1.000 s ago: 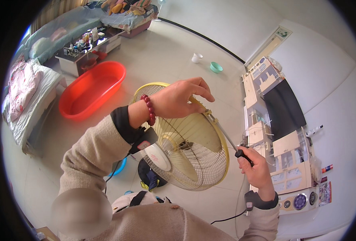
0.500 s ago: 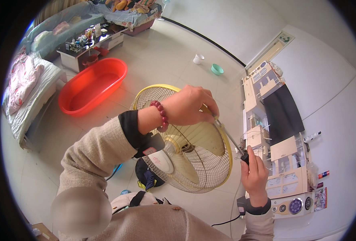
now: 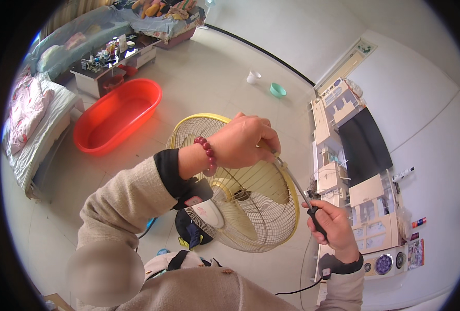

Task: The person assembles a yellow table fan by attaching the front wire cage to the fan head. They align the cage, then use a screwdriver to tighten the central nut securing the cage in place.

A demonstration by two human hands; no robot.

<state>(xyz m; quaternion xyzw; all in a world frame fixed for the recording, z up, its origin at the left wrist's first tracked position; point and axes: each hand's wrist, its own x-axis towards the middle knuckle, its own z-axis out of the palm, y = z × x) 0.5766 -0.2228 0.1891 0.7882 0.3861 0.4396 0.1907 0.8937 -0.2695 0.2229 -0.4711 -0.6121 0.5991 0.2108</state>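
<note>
An electric fan point(image 3: 263, 220) with a yellow rim and wire cage stands in front of me, tilted. My left hand point(image 3: 244, 139), with a red bead bracelet at the wrist, is closed on the far right part of the fan's rim; its fingertips are partly hidden. My right hand point(image 3: 335, 227) grips the black handle of a screwdriver point(image 3: 300, 187). The metal shaft slants up and left along the rim, its tip by my left fingers. Whether the tip sits in a screw I cannot tell.
A red oval tub point(image 3: 117, 116) lies on the floor at left, near a low table point(image 3: 92, 80) with bottles. Farther back stand a white bucket point(image 3: 253, 78) and a green basin point(image 3: 277, 90). A cabinet with a black screen point(image 3: 365, 147) lines the right wall. Behind the fan is a dark bag point(image 3: 191, 228).
My right hand has shifted its hold, its fingers now wrapped round the screwdriver's handle and the palm turned more inward. The left hand stays on the rim.
</note>
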